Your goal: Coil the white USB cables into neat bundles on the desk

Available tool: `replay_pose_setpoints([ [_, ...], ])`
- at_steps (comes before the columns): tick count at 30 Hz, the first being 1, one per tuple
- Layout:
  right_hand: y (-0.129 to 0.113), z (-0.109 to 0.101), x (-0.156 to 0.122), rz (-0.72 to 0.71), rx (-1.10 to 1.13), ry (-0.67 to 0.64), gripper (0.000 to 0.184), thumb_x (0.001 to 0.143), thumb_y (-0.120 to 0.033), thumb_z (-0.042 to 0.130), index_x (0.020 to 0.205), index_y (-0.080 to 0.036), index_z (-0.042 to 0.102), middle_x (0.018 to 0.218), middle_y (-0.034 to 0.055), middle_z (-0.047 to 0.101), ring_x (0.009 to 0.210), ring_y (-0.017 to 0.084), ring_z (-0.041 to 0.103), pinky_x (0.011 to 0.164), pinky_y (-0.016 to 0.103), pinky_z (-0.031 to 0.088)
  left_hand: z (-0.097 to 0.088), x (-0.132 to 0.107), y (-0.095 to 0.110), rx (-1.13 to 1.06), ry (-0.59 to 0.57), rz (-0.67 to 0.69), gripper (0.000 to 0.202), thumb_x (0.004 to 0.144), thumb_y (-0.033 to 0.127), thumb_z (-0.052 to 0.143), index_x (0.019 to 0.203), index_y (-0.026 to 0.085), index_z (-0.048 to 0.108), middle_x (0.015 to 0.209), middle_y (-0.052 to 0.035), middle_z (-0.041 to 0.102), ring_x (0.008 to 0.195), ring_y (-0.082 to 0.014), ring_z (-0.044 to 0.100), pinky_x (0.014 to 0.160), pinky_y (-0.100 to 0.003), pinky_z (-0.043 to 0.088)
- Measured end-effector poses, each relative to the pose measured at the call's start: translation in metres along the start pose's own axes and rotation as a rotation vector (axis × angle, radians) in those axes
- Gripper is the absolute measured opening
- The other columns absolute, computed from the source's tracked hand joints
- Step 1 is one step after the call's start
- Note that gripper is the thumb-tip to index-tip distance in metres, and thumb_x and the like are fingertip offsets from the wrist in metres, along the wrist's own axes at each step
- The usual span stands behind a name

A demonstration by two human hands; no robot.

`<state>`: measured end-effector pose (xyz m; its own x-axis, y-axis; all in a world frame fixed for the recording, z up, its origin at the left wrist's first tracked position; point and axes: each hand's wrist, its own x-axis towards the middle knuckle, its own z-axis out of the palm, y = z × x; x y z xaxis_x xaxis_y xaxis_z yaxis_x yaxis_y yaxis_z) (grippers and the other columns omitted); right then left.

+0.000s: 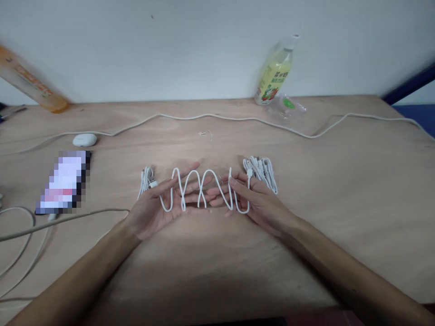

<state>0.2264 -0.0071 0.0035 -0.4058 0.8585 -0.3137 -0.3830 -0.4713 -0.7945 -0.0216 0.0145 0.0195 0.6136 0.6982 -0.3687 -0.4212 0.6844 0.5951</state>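
A white charging cable [208, 171] spans my two hands in loose, wavy coils above the table. My left hand [159, 206] holds its left part under the thumb, with the other fingers stretched out beneath the loops. A USB plug [153, 183] shows by that thumb. On the right, the thumb of my right hand [258, 197] presses the cable against the fingers, and a white connector [249, 173] sticks up beside it. Behind my left hand lies a small cable bundle [146, 177]. Several bundled white cables [263, 170] lie just behind my right hand.
A long white cord [210, 116] crosses the wooden table [340, 190]. To the left are a phone [64, 181], a white earbud case [84, 139] and loose cords. An orange-tinted bottle [37, 86] and a yellow-labelled bottle [274, 74] stand near the wall. Small ties [205, 134] lie mid-table.
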Motion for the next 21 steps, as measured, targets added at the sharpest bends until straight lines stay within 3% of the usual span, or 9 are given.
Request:
replay_pose_setpoints([
  [10,0.002,0.0,0.0001,-0.014,-0.004,0.018,0.022,0.1,-0.036,0.078,0.115,-0.024,0.068,0.117,0.0087,0.085,0.095,0.022,0.083,0.068,0.03,0.068,0.0006,0.0017,-0.0006,-0.044,-0.014,-0.025,0.057,0.114,0.029,0.046,0.17,0.023,0.045,0.163,-0.018,0.062,0.142,-0.0418,0.066,0.115,-0.062,0.056],
  [21,-0.0018,0.0044,-0.0014,0.005,-0.015,-0.017,0.021,0.1,-0.035,0.077,0.119,-0.025,0.078,0.126,0.0083,0.084,0.108,0.025,0.082,0.08,0.035,0.069,-0.0032,0.0036,-0.0006,-0.091,-0.06,-0.051,0.06,0.116,0.026,0.041,0.175,0.023,0.034,0.165,-0.0206,0.059,0.143,-0.0404,0.066,0.117,-0.062,0.054],
])
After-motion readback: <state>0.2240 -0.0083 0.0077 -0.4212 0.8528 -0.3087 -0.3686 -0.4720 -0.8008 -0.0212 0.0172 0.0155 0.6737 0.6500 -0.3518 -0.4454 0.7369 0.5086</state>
